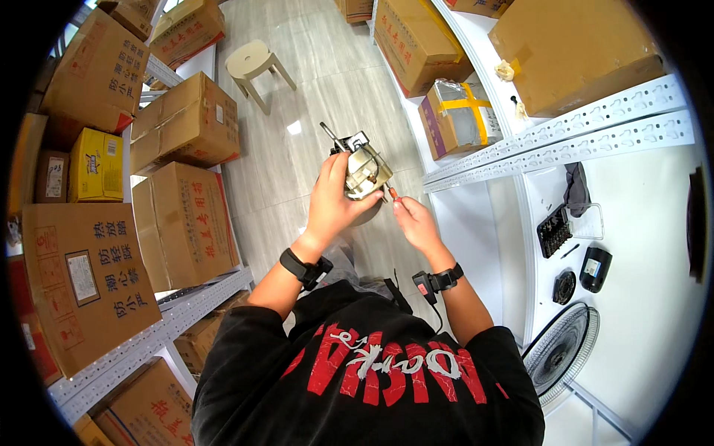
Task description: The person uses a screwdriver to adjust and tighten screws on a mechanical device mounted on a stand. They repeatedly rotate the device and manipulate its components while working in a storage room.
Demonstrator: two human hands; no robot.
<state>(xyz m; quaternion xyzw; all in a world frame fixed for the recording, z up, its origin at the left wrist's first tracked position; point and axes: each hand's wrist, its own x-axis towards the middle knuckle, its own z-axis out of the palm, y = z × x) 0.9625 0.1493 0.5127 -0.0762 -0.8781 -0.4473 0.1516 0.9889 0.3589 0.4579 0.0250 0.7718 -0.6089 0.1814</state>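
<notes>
In the middle, a metal motor-like assembly [366,165] with a short bar jutting up from its top is held in my left hand [331,204], thumb along its lower edge and fingers along its left side. My right hand [414,223] grips an orange-handled tool [394,195], probably a screwdriver, at the assembly's lower right. The tool's tip is too small to make out clearly. Both wrists wear black strapped devices. Below the assembly, a round shape is partly hidden by my hands.
Shelves with cardboard boxes [182,223] line the left. A beige stool [251,59] stands on the tiled floor [290,111] ahead. At right are shelved boxes [420,37], a white shelf with a black slotted case [554,230], black cylinder [595,269] and round fan grille [561,349].
</notes>
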